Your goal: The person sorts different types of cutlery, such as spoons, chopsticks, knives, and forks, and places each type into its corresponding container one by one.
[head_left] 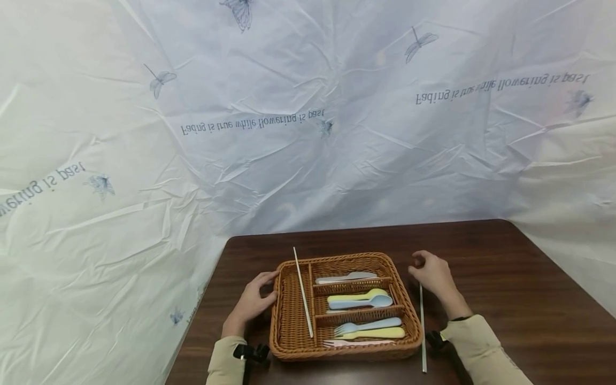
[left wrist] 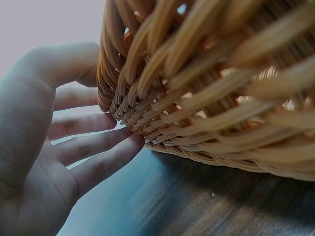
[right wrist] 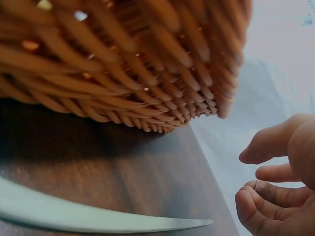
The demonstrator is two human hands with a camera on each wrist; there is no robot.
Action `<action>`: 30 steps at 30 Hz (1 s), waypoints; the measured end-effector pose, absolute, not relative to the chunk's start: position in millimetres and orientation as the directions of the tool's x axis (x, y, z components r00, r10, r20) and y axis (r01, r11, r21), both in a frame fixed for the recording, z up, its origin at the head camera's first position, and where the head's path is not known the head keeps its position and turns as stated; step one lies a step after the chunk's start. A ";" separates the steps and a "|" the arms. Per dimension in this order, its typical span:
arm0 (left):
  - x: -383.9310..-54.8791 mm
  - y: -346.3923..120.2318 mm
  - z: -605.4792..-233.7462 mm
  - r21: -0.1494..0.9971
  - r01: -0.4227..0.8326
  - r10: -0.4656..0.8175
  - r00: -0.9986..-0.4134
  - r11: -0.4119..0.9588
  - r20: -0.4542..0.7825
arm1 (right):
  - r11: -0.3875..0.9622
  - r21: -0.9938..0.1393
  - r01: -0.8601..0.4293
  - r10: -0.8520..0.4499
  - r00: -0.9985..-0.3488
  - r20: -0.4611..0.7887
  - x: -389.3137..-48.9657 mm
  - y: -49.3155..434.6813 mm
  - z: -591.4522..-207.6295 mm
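Observation:
A brown wicker cutlery basket (head_left: pixel 289 354) sits on the table between both hands. My left hand (head_left: pixel 250 302) touches its left side; in the left wrist view the lower fingers (left wrist: pixel 106 164) reach fairly straight to the woven wall. One pale chopstick (head_left: pixel 303 294) lies slantwise over the long left compartment, its far end past the rim. Another pale chopstick (head_left: pixel 423 331) lies on the table along the basket's right side. My right hand (head_left: pixel 435 275) is just beyond that chopstick's far end, fingers loosely bent. The right wrist view shows a gap between hand and chopstick, with nothing held.
The basket's right compartments hold pale knives (head_left: pixel 346 277) at the back, yellow and blue spoons (head_left: pixel 382 301) in the middle, and forks (head_left: pixel 368 325) in front. Dark wooden table (head_left: pixel 505 278) extends around it. A wrinkled white printed sheet (head_left: pixel 308 176) hangs behind and at the sides.

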State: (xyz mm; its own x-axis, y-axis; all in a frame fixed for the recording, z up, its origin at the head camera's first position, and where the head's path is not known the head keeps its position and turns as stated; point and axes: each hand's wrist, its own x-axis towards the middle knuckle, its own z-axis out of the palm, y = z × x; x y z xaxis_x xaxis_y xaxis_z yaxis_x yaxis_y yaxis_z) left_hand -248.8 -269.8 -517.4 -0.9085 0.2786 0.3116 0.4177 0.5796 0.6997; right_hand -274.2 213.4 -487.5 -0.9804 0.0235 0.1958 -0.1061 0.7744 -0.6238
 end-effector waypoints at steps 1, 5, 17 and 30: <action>-248.8 -269.8 -517.3 0.699 0.416 0.279 -0.909 0.581 0.309 | 0.776 -0.622 -0.099 0.025 -0.982 0.189 -274.2 213.4 -488.6; -249.6 -269.7 -517.2 0.700 0.410 0.279 -0.912 0.584 0.301 | 0.786 -0.614 -0.078 0.033 -0.985 0.168 -274.3 213.2 -491.0; -247.6 -269.8 -517.7 0.703 0.422 0.283 -0.906 0.573 0.313 | 0.801 -0.599 -0.022 0.057 -0.992 0.113 -272.7 210.2 -495.4; -247.2 -269.6 -517.5 0.701 0.425 0.282 -0.905 0.572 0.319 | 0.817 -0.576 -0.019 0.039 -0.995 0.089 -275.6 211.7 -502.1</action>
